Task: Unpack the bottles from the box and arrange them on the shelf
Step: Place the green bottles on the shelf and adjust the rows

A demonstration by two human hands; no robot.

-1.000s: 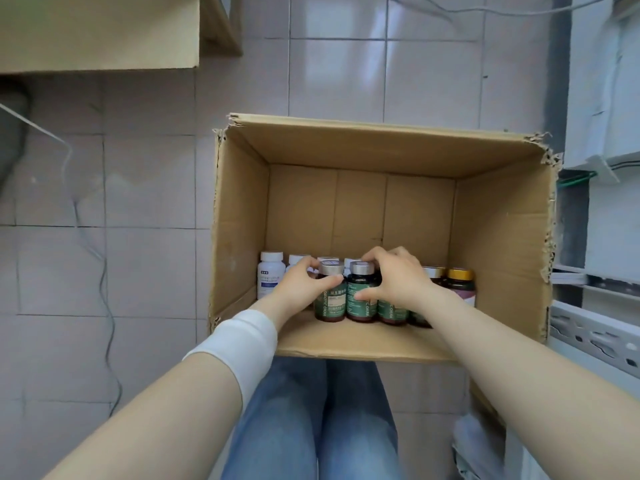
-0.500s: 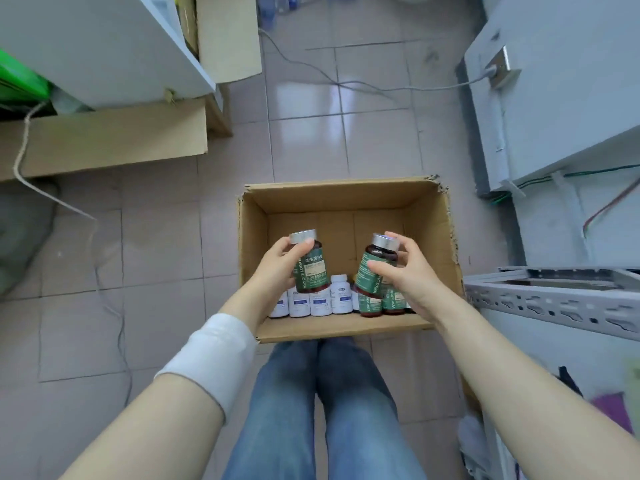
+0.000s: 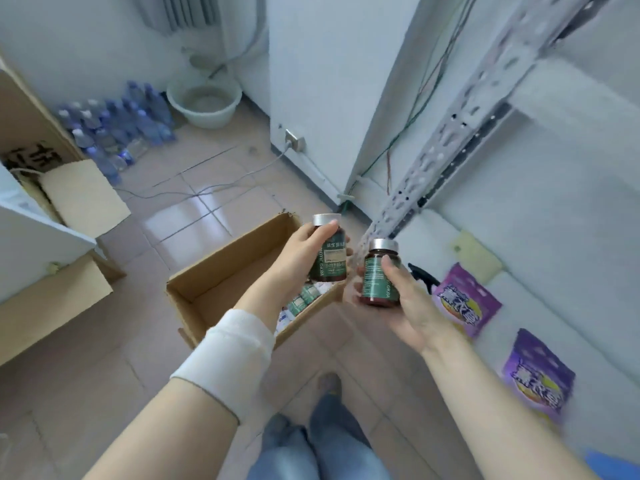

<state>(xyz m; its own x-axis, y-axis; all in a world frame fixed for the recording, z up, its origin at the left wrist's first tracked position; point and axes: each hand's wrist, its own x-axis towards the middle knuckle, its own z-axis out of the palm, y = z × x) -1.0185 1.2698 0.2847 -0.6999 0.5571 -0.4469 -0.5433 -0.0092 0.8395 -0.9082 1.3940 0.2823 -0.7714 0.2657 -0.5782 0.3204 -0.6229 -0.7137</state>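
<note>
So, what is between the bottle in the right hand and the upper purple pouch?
In the head view, a black spray trigger lies there on the white shelf.

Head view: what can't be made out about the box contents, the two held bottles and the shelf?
- Box: head view; the left hand and forearm hide most remaining bottles, count unclear.
- Left bottle, right bottle: head view; fine label print blurred, partly covered by the grip.
- Shelf: head view; cut off by the right edge, free space unknown.
- Purple packets: head view; motion blur, text unreadable.
</note>
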